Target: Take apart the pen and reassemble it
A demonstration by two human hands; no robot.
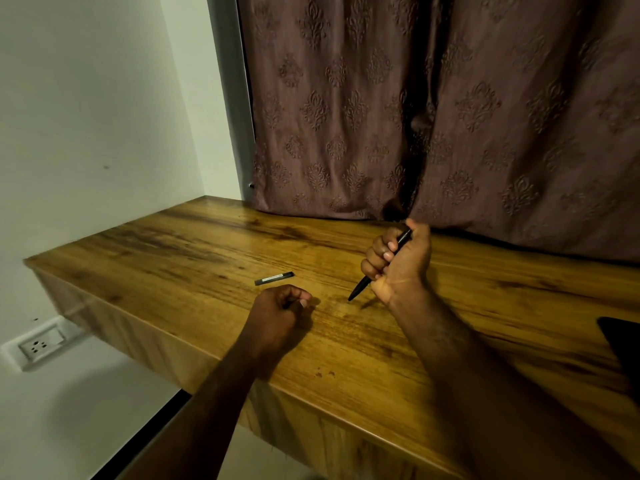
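My right hand (398,263) is closed in a fist around a black pen (360,289), held slanted above the wooden desk (207,258), tip pointing down-left and top end sticking out past my thumb. My left hand (280,311) rests on the desk with fingers curled; something small and dark shows between its fingertips, too hidden to identify. A short black pen part with a pale label (274,278) lies flat on the desk just beyond my left hand.
A patterned brown curtain (433,116) hangs along the desk's back edge. A dark flat object (623,344) sits at the right edge of the desk. The wall is at left, with a socket (40,346) below desk level.
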